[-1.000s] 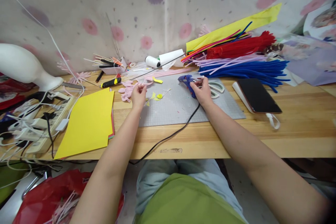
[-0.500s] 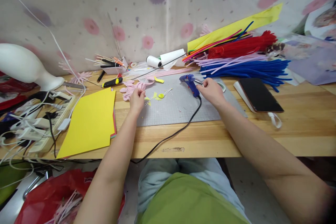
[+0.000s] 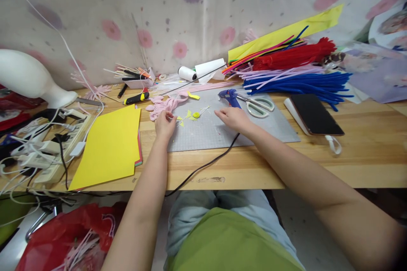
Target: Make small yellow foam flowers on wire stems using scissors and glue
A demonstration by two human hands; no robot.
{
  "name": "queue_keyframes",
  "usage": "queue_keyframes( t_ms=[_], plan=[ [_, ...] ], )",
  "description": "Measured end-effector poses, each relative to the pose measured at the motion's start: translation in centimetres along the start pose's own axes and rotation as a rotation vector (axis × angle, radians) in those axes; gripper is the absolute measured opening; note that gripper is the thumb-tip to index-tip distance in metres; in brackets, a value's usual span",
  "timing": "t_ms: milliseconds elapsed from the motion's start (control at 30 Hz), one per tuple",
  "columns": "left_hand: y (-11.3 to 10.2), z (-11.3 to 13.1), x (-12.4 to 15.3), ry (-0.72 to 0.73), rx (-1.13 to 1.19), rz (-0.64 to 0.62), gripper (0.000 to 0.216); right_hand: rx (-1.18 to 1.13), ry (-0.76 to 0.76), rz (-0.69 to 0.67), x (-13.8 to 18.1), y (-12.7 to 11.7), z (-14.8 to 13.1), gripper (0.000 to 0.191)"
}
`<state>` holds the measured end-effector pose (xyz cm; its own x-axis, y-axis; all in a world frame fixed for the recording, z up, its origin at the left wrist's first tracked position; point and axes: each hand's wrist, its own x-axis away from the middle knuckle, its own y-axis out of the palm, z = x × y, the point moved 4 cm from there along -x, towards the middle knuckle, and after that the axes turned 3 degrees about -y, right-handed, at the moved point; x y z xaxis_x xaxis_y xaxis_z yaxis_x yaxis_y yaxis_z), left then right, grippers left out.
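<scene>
My left hand (image 3: 165, 125) is closed in a pinch at the left edge of the grey cutting mat (image 3: 203, 139), beside some pink fuzzy pieces (image 3: 162, 106). What its fingertips hold is too small to make out. Thin white stems with small yellow pieces (image 3: 190, 115) and a round yellow disc (image 3: 196, 115) lie just right of those fingertips. My right hand (image 3: 233, 119) is over the mat, fingers curled together with nothing visible in them. Directly behind it, partly hidden, lies a blue glue gun (image 3: 231, 97). Scissors with pale handles (image 3: 259, 107) rest to its right.
Yellow sheets (image 3: 108, 148) and a power strip (image 3: 60, 156) with tangled cords occupy the left side. A yellow-black cutter (image 3: 136, 98) lies behind. Blue pipe cleaners (image 3: 299, 83) and red ones (image 3: 295, 56) are piled at back right, near a phone (image 3: 316, 114). The glue gun's cord (image 3: 206, 165) crosses the front edge.
My right hand has let go of the scissors and moved left and nearer, in front of the glue gun. My left hand has barely shifted, staying by the pink pieces.
</scene>
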<state>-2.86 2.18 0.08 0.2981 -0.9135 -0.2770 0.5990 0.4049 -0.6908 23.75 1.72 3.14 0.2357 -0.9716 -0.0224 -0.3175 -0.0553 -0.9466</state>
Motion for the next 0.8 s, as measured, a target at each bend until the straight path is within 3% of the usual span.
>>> queue_keyframes(
  t_ms=[267, 467, 800],
  plan=[
    [1.9, 2.9, 1.1, 0.184, -0.094, -0.126, 0.009, -0.112, -0.062, 0.102, -2.1, 2.7, -1.7, 0.033],
    [2.3, 2.6, 0.8, 0.132, -0.059, -0.131, 0.01, -0.272, -0.015, 0.198, -1.9, 4.0, -1.2, 0.027],
    [1.2, 3.4, -0.5, 0.058, 0.159, -0.014, 0.023, -0.707, 0.031, 0.213, -2.3, 4.3, 0.6, 0.017]
  ],
)
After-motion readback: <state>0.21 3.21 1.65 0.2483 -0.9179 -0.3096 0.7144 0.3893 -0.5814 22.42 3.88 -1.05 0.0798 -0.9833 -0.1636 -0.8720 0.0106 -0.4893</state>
